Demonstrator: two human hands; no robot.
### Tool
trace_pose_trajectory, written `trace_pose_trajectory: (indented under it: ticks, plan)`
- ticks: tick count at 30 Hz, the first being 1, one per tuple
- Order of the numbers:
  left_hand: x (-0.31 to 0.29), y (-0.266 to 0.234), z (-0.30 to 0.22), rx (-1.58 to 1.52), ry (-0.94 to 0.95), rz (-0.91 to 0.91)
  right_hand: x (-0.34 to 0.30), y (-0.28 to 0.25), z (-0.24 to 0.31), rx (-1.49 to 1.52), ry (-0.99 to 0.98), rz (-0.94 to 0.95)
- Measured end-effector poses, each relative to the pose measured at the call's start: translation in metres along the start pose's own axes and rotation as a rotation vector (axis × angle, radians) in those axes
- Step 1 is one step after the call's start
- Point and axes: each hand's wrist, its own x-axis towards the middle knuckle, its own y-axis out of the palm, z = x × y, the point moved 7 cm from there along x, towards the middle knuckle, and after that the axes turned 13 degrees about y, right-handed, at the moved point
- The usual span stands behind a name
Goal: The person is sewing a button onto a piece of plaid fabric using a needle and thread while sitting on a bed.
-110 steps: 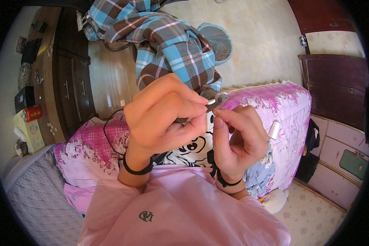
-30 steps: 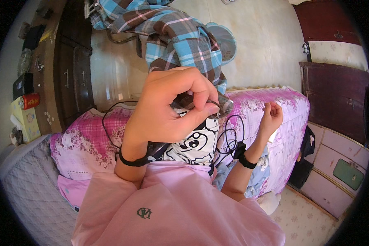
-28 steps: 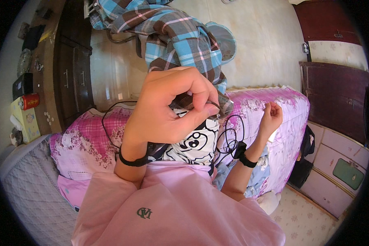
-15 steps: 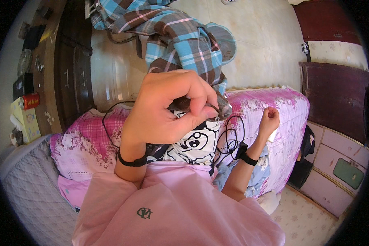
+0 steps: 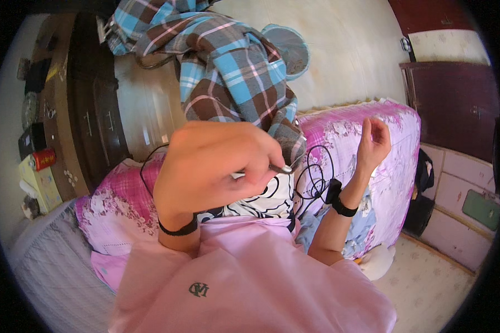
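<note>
My left hand (image 5: 222, 164) is raised over my lap, back of the hand up. Its thumb and forefinger pinch a small dark piece, probably cloth (image 5: 274, 167); most of it is hidden by the fingers. A fine light strand (image 5: 298, 161) shows just beyond the fingertips. The blue, brown and grey plaid cloth (image 5: 236, 66) lies from the floor up to my lap, its near end beside my left fingers. My right hand (image 5: 375, 145) is lifted over the bed at the right, its fingers curled in. Whatever it may hold is too small to make out.
A looped black cable (image 5: 316, 175) lies on the pink floral bedcover (image 5: 350, 130). Beyond it, a blue bin (image 5: 289, 53) stands on the floor by the plaid cloth. Dark cabinets (image 5: 97, 111) line the left, with a red can (image 5: 43, 159) on top. Wooden furniture (image 5: 447, 111) stands at the right.
My right hand has moved up and slightly right, its fingers less tightly bunched. My left hand has turned knuckles up and dropped a little. The thread seen stretching between the hands is now barely visible.
</note>
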Motion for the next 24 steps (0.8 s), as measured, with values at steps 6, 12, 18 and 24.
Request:
trace_pose_trajectory:
  ticks: [6, 12, 18, 24]
  plan:
    - [0.007, -0.001, -0.016, -0.060, 0.194, 0.044, -0.075, 0.024, 0.189, 0.145, -0.808, 0.188]
    - [0.003, -0.003, -0.019, -0.103, 0.244, 0.008, -0.105, 0.044, 0.234, 0.249, -0.979, 0.429]
    - [0.005, -0.003, -0.019, -0.127, 0.287, -0.002, -0.104, 0.047, 0.232, 0.261, -0.991, 0.389]
    - [0.005, -0.002, -0.016, -0.136, 0.292, -0.006, -0.104, 0.046, 0.232, 0.253, -1.000, 0.387]
